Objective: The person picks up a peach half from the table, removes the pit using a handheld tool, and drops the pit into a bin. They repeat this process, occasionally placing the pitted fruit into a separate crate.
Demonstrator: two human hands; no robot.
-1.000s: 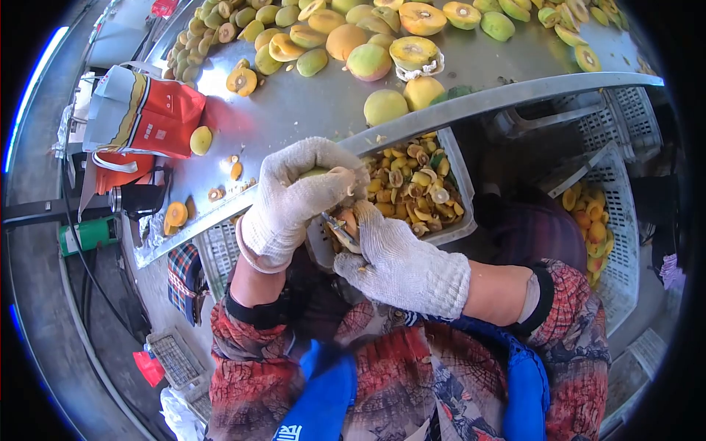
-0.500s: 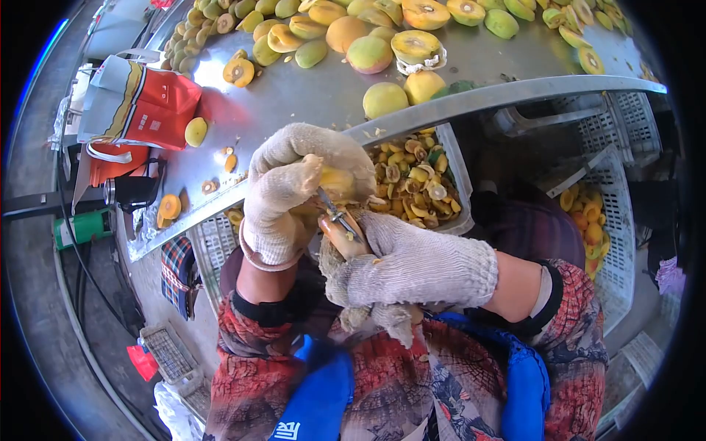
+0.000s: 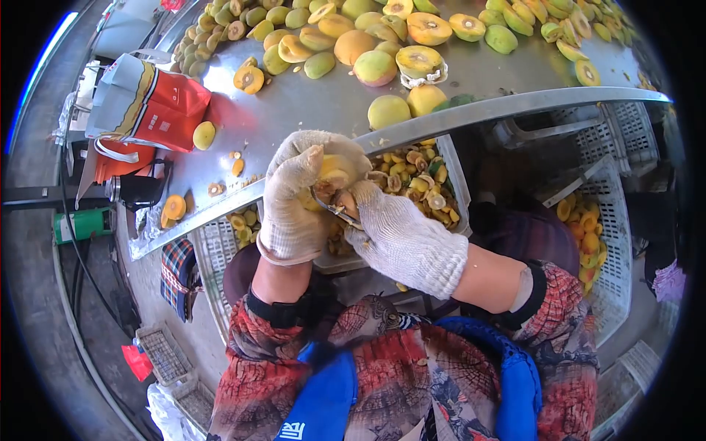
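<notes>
My left hand (image 3: 298, 195), in a white knitted glove, is wrapped round a yellow peach (image 3: 334, 167) with its cut face turned towards my right hand. My right hand (image 3: 408, 239), gloved too, grips a pitting knife (image 3: 340, 211) with a thin curved metal blade. The blade meets the cut face of the peach. Most of the handle is hidden by my fingers. Both hands are held above a crate (image 3: 462, 192) filled with cut peach pieces (image 3: 423, 184), just off the table's near edge.
The metal table (image 3: 309, 103) bears many whole and halved peaches (image 3: 375, 67), plus a red and white bag (image 3: 165, 110) on the left. Another crate (image 3: 614, 257) of peach halves stands at right. A plaid bag (image 3: 179, 275) and a grey basket (image 3: 165, 353) lie at lower left.
My right hand has moved up and turned, bringing the blade against the cut face of the peach. My left hand keeps hold of the peach, now tilted with its cut face showing.
</notes>
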